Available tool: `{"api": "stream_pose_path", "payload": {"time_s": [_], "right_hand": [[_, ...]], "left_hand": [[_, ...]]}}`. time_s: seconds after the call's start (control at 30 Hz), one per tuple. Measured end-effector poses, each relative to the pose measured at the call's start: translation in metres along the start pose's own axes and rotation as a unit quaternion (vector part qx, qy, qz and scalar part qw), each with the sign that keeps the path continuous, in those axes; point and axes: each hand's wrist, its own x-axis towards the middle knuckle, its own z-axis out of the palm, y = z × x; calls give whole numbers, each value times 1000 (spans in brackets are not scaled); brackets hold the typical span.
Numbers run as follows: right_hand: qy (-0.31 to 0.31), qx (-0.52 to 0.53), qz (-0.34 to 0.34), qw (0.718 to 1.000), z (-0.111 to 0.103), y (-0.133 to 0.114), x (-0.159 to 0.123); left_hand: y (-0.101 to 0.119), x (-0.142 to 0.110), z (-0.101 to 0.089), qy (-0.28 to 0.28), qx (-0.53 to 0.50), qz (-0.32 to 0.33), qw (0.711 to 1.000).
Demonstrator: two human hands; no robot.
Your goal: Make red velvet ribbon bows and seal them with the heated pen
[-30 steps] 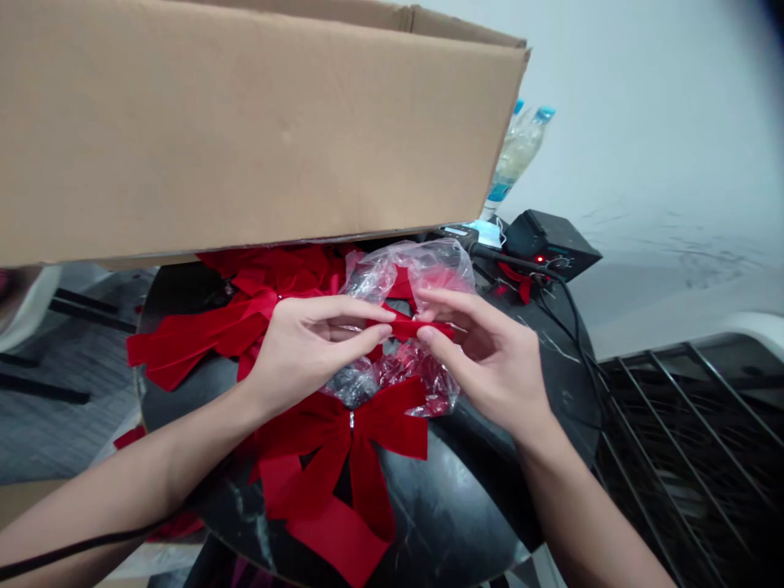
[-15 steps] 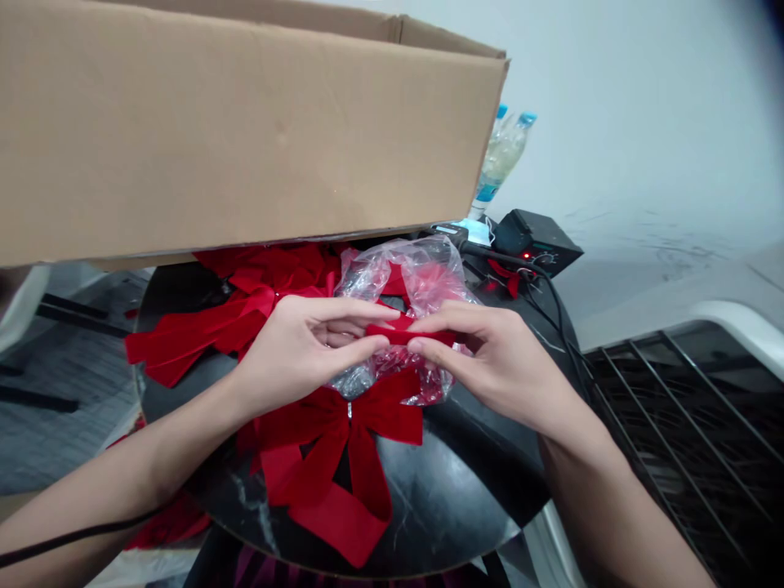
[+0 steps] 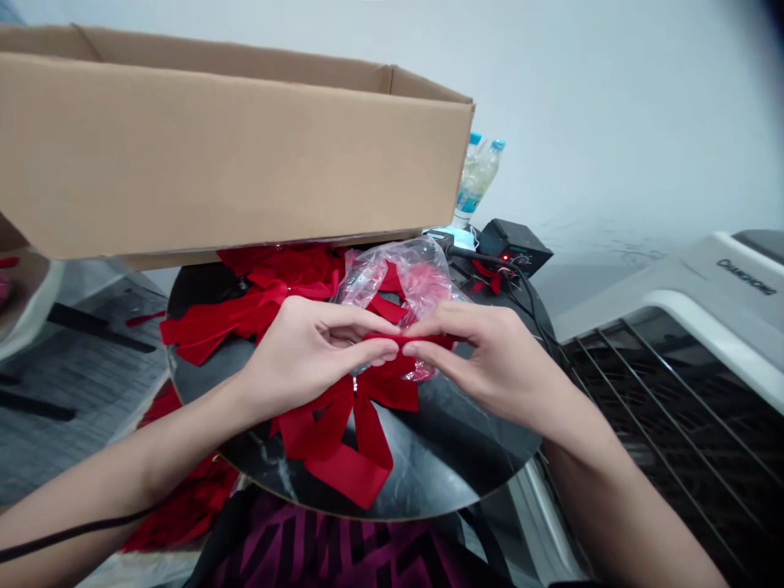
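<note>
Between the fingertips of both hands is a folded strip of red velvet ribbon (image 3: 401, 340). My left hand (image 3: 315, 347) pinches its left end, and my right hand (image 3: 478, 351) pinches it toward the right, partly hiding it. Just below them a finished red bow (image 3: 355, 425) with a silvery tie at its centre lies on the round black marbled table (image 3: 447, 457). Behind the hands sits a clear plastic bag (image 3: 422, 265) with red pieces in it. More red bows (image 3: 263, 286) are heaped at the left, partly under my left wrist.
A large open cardboard box (image 3: 245, 163) stands along the back of the table. Bottles with blue caps (image 3: 481, 175) and a small black device (image 3: 514, 249) with a red light and cables are at back right. A white appliance (image 3: 704, 302) with a grille stands right. Red material (image 3: 189, 506) lies below left.
My head view has shifted, so the box sits lower and more of my lap shows. Both hands still pinch the ribbon, with fingertips now closer together and the strip folded flatter.
</note>
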Motion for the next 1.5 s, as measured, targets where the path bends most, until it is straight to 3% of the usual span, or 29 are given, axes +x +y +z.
{"api": "stream_pose_path", "payload": {"time_s": [0.1, 0.17, 0.27, 0.33, 0.5, 0.67, 0.77, 0.9, 1.03, 1.13, 1.2, 1.3, 1.4, 1.5], "right_hand": [[3, -43, -17, 999, 9, -6, -11], [22, -36, 18, 999, 20, -10, -26], [4, 37, 137, 990, 48, -17, -56], [-21, 72, 198, 977, 72, -22, -73], [65, 63, 219, 971, 123, -31, -89], [94, 60, 229, 967, 137, -37, -88], [87, 70, 236, 965, 136, -38, -89], [70, 79, 247, 963, 134, -37, -93], [79, 147, 241, 956, 130, -31, -96], [126, 223, 208, 944, 123, -22, -95], [160, 255, 186, 935, 114, -15, -94], [170, 267, 164, 934, 85, -2, -92], [140, 192, 139, 961, 44, 13, -89], [105, 131, 99, 981, 9, 31, -81]], "left_hand": [[-2, -9, -8, -62, 70, 2, 996], [-10, -15, -15, -116, 173, 8, 978], [-29, -25, -17, -176, 354, 39, 918], [-41, -31, -13, -201, 422, 52, 883], [-49, -39, 0, -176, 463, 61, 867], [-43, -46, 3, -156, 533, 75, 828], [-41, -50, 7, -162, 565, 87, 804], [-42, -54, 11, -159, 549, 91, 816], [-35, -52, 10, -96, 434, 101, 890], [-19, -43, 5, -71, 260, 11, 963], [-7, -33, 2, -78, 151, -48, 984], [8, -11, -3, -123, 81, -79, 986], [13, 13, -4, -189, 84, -113, 972], [10, 34, 4, -252, -38, -189, 948]]}}
